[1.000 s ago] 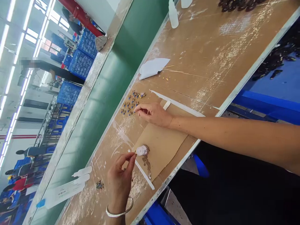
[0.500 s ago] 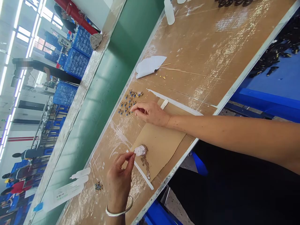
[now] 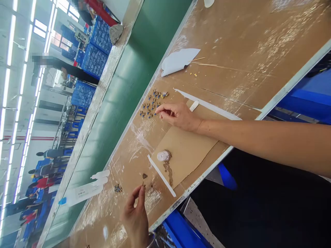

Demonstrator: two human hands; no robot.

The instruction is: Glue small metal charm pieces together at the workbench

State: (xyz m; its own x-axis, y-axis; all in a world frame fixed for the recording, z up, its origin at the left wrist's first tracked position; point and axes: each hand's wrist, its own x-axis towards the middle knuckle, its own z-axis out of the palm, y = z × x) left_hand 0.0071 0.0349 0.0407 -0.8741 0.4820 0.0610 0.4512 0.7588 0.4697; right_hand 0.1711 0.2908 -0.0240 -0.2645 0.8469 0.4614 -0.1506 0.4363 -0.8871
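My left hand [image 3: 137, 210], with a bracelet at the wrist, pinches thumb and forefinger together; a tiny dark bit shows at the tips, too small to name. Just beyond those tips lies a little heap of dark brown pieces [image 3: 144, 175]. My right hand [image 3: 178, 115] is closed, fingers curled, its tips at the edge of a group of small blue-and-gold pieces [image 3: 148, 106]; what it holds, if anything, is hidden. Between the hands, a mound of white paste [image 3: 163, 156] sits on a cardboard sheet [image 3: 186, 151], with a brown smear beside it.
A folded white paper [image 3: 179, 61] and thin sticks [image 3: 207, 64] lie farther along the bench. White bottles [image 3: 88, 191] and a second cluster of blue-and-gold pieces [image 3: 118, 188] are near my left hand. White strips border the cardboard. A green channel [image 3: 116, 100] runs behind.
My left hand has moved away from the white paste to the small dark heap. My right hand stays by the blue-and-gold pieces. The camera view has shifted.
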